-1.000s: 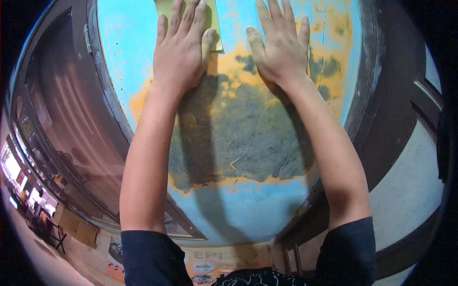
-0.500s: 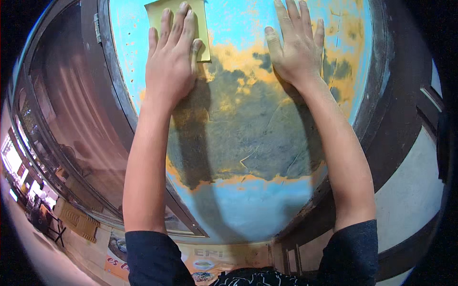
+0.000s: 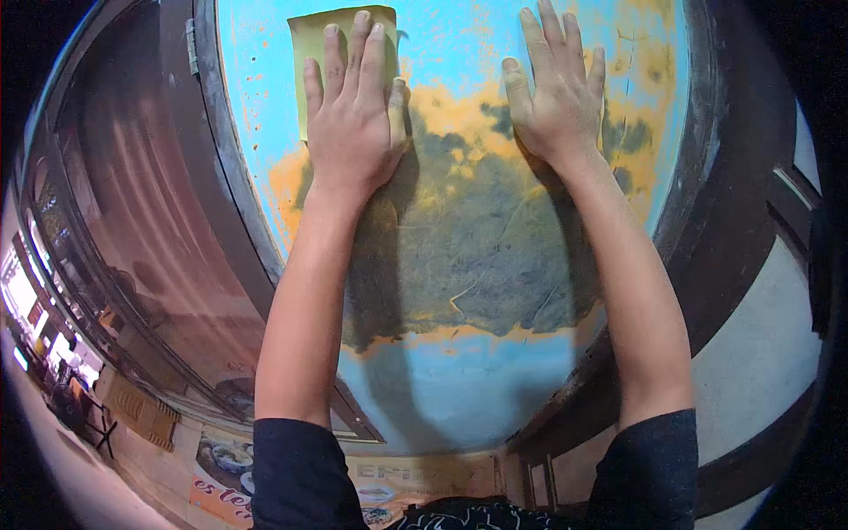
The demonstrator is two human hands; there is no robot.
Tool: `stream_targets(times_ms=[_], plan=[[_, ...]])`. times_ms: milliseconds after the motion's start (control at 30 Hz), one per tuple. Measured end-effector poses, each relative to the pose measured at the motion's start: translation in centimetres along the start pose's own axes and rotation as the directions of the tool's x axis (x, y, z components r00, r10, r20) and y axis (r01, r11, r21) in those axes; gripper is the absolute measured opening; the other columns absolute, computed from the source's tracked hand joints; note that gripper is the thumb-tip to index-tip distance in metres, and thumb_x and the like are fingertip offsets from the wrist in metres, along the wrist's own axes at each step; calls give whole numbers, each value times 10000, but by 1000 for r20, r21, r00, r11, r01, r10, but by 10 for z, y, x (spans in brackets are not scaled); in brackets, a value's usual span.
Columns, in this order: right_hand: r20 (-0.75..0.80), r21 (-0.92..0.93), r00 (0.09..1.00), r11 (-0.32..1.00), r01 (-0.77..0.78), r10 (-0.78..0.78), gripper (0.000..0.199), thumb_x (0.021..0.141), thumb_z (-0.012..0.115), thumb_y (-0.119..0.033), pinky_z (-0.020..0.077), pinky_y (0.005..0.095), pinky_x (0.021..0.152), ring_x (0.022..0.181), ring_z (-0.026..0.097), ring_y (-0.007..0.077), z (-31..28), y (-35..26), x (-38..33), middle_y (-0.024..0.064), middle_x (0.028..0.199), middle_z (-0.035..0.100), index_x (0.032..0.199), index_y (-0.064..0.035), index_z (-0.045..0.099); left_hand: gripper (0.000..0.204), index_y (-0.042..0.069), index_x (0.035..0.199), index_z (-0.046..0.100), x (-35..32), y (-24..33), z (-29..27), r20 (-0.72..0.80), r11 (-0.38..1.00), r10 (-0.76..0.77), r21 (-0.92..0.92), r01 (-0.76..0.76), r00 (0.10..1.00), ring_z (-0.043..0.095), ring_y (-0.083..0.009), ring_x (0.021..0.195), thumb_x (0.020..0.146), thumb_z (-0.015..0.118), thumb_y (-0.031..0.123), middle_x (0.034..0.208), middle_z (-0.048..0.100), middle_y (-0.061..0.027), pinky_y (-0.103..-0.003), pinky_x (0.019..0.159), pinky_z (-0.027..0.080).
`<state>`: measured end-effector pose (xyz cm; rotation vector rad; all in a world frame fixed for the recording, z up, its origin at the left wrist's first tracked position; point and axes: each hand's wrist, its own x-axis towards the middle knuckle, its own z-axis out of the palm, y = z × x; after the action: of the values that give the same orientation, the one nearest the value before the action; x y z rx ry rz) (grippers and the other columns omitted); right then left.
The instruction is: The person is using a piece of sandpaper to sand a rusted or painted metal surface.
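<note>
My left hand (image 3: pixel 358 124) lies flat over a yellow-green sheet of sandpaper (image 3: pixel 309 40), pressing it to a painted panel (image 3: pixel 459 221). Its fingers are stretched and a little apart, and they hide much of the sheet. Farther right, my right hand (image 3: pixel 561 97) rests flat on the same panel, fingers spread, holding nothing. Light blue paint shows on the panel at the top and bottom. Between these bands are orange patches and a large dark grey, worn area with thin cracks.
A dark frame (image 3: pixel 231 159) with a hinge (image 3: pixel 192 46) borders the panel on the left, beside a glass pane (image 3: pixel 159 194). Dark woodwork (image 3: pixel 751 194) runs along the right. At the lower left are stacked tan plastic chairs (image 3: pixel 132 402) and a printed banner (image 3: pixel 221 473).
My left hand and the sandpaper have shifted right and slightly down across the panel. My right hand stays on the panel in nearly the same place.
</note>
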<state>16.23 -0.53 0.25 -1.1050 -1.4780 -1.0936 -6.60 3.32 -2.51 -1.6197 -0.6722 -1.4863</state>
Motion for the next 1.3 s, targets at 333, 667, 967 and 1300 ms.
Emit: stream_targets(times_ms=[333, 667, 967, 1300], plan=[[39, 23, 999, 999, -33, 32, 671, 998, 465, -345, 121, 623, 1246, 1570, 200, 389, -4, -5, 0, 157, 1694, 260, 1593, -58, 349, 553, 112, 1601, 378, -6, -14, -7, 29, 985, -46, 169, 41, 999, 146, -323, 1598, 1088, 425, 312, 1716, 256, -50, -554, 1267, 110], [-23, 15, 999, 999, -41, 41, 637, 995, 478, -325, 149, 573, 1258, 1556, 237, 404, -5, -5, 0, 188, 1660, 326, 1560, -38, 415, 614, 47, 1634, 260, 27, -31, -44, 212, 967, -211, 187, 173, 954, 43, -290, 1614, 1101, 312, 347, 1742, 134, -96, -486, 1295, 35], [-242, -81, 956, 985, 150, -166, 579, 1044, 495, -372, 126, 574, 1260, 1567, 255, 295, 25, 25, -6, 18, 1690, 317, 1597, -229, 401, 582, 88, 1606, 367, -52, -42, -40, 159, 986, -75, 160, 49, 984, 114, -332, 1603, 1081, 421, 333, 1725, 229, -45, -596, 1261, 55], [-222, -98, 964, 987, 125, -144, 585, 1046, 462, -424, 110, 554, 1270, 1567, 251, 286, 27, 22, -4, 14, 1688, 317, 1597, -236, 400, 576, 74, 1608, 348, -30, -67, -51, 138, 986, -47, 162, 25, 989, 112, -332, 1605, 1086, 412, 310, 1726, 223, -70, -572, 1264, 49]])
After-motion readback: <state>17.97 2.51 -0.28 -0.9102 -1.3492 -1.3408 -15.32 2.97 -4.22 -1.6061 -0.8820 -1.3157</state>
